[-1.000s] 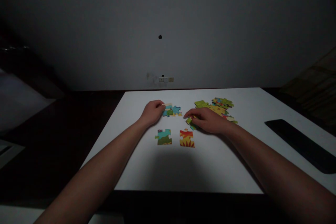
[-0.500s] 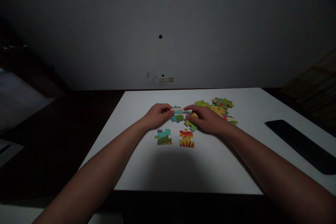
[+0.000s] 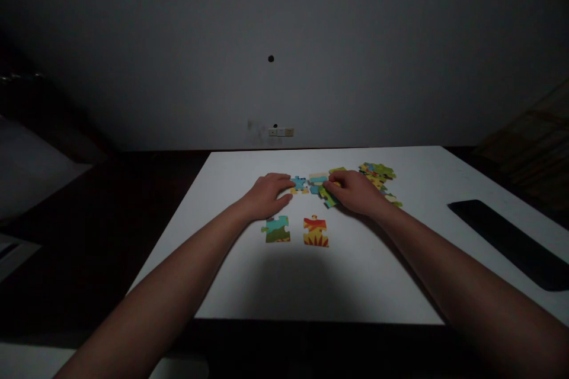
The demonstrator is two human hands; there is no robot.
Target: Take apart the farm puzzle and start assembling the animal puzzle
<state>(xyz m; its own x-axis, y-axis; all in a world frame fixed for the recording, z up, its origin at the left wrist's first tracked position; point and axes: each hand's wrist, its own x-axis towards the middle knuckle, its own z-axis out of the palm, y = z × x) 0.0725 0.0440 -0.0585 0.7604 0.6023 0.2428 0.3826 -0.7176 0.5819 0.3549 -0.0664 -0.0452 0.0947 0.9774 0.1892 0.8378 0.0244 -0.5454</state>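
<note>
On a white table [image 3: 311, 284] my left hand [image 3: 267, 194] lies flat with its fingers stretched toward a blue and yellow puzzle piece [image 3: 299, 184], touching its left edge. My right hand [image 3: 353, 191] is curled, its fingertips pinching a blue, cream and green puzzle piece [image 3: 320, 185] just right of that one. Two loose pieces lie nearer to me: a teal and green piece [image 3: 277, 229] and a red and yellow piece [image 3: 316, 232]. Behind my right hand sits a pile of several loose pieces [image 3: 377, 174].
A flat black object [image 3: 507, 243] lies on the table at the right. The table's near edge [image 3: 311, 323] drops to a dark floor. A grey wall with a small socket plate [image 3: 281, 132] stands behind. Wooden furniture [image 3: 533, 154] shows dimly at far right.
The joined blue pieces have come apart. My right hand carried one piece to the right and farther back. My left hand opened out flat and stayed by the other piece.
</note>
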